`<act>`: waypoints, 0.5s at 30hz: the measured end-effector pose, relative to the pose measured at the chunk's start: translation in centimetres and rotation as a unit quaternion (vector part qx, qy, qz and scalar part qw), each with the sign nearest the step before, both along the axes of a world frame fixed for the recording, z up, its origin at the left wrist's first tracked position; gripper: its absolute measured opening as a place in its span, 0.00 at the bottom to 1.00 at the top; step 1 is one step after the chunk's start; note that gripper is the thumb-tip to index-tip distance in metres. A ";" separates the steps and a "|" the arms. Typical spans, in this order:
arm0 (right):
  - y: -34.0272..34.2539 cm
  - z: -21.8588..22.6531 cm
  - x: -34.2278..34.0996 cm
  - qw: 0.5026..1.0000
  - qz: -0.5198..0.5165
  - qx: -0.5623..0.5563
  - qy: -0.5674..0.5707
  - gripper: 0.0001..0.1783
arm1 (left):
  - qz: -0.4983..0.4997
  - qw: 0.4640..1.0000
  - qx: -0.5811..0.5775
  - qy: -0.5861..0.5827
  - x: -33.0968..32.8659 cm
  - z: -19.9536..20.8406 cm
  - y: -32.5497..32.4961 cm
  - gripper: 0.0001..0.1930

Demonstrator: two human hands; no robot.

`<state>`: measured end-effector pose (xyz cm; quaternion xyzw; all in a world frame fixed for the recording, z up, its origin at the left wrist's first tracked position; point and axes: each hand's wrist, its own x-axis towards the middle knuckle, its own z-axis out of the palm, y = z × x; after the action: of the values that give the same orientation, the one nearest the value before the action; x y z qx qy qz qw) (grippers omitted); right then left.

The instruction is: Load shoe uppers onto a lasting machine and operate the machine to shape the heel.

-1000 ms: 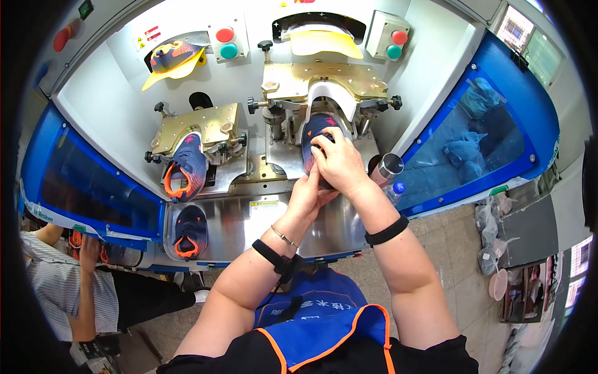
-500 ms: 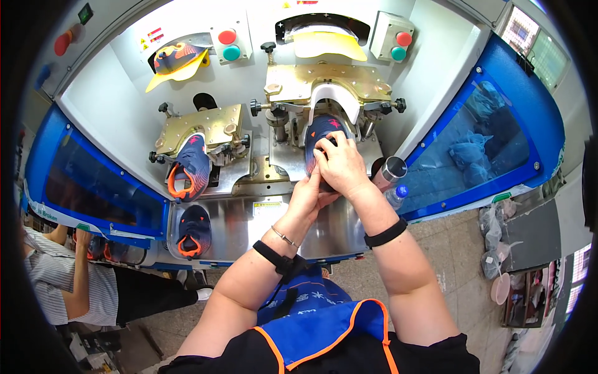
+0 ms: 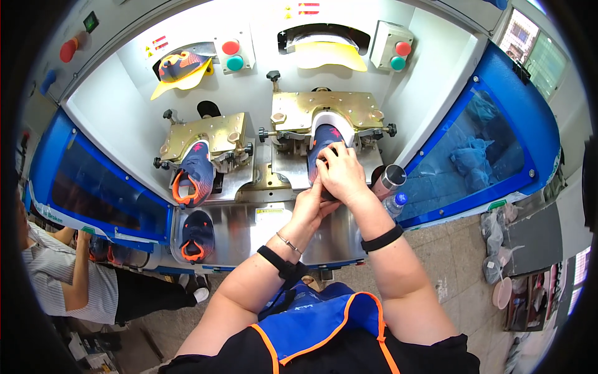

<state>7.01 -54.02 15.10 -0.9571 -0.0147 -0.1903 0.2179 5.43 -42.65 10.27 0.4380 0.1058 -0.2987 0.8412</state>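
A navy sneaker with a small pink mark sits toe-first in the right-hand press, its toe inside the white curved pad under the brass-coloured plate. My right hand lies over the shoe's upper near the opening, fingers bent onto it. Lower down, my left hand grips the heel end, its fingers partly hidden behind the shoe and my right hand. A second navy sneaker with an orange collar stands in the left-hand press. Another sneaker rests on the metal ledge.
Right of my hands stand a tumbler and a clear bottle with a blue cap. Red and green buttons sit on a left box and a right box. Blue-framed side panels flank the machine. At far left a person works nearby.
The right press's brass plate and white pad have come down around the sneaker's toe. My hands stay on the shoe. The whole view has shifted slightly.
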 end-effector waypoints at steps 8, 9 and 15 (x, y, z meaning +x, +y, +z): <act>-0.3 -1.1 -0.5 0.998 0.008 -0.008 -0.066 0.13 | 0.028 0.999 -0.021 0.022 -0.6 -1.8 -0.5 0.28; -0.3 -1.1 -0.4 0.998 0.009 -0.006 -0.057 0.13 | 0.032 0.999 -0.023 0.022 -0.6 -1.7 -0.6 0.28; -0.7 -1.1 -0.7 0.998 0.024 -0.016 -0.047 0.15 | 0.041 0.999 -0.019 0.006 -1.0 -2.3 -0.8 0.28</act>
<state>6.34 -54.73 14.02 -0.9498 -0.0509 -0.2295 0.2064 4.43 -43.46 7.97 0.4153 0.1229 -0.2690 0.8603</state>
